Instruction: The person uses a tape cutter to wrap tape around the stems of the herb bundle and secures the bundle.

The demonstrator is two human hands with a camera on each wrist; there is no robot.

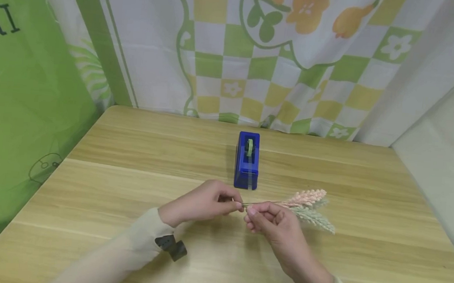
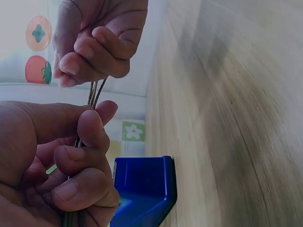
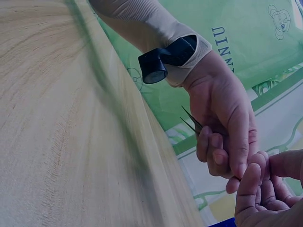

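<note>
Above the table, a small bunch of artificial flowers lies across both hands, with a pink spike (image 1: 308,197) and a pale green spike (image 1: 315,218) pointing right. Its thin dark stems (image 2: 97,92) run leftward between the hands. My left hand (image 1: 220,199) pinches them between thumb and fingers; the stem ends (image 3: 190,120) stick out past its curled fingers in the right wrist view. Close beside it, my right hand (image 1: 278,225) has its fingers curled at the stems, thumb against the index finger. Its fingertips partly hide the stems there.
A blue tape dispenser (image 1: 247,161) with a roll of tape (image 1: 249,147) stands just beyond the hands, a strip hanging down its front. The wooden table (image 1: 150,153) meets a checked, patterned curtain (image 1: 272,69) behind. A green printed cloth (image 1: 23,90) hangs at left.
</note>
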